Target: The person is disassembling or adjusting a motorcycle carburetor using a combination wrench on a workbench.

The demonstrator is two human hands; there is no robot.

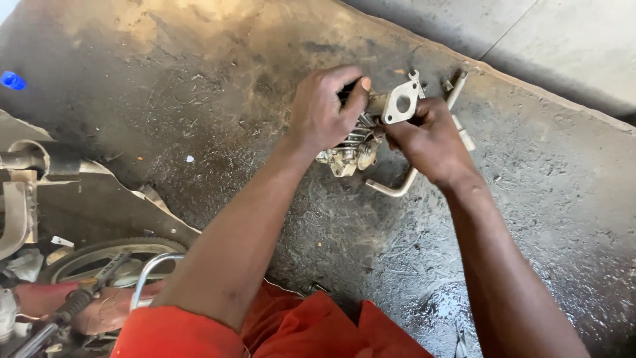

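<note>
Left hand (322,113) is closed over the top of a small metal engine part (361,136), fingers wrapped around it, thumb pressed on its upper edge. Right hand (427,136) grips the same part from the other side, fingers curled tight beneath its flat plate with a round hole (401,103). The part is held just above the oil-stained concrete floor (199,99). A bent metal wrench (424,152) lies on the floor under the right hand. A wheel (99,255) sits lower left.
</note>
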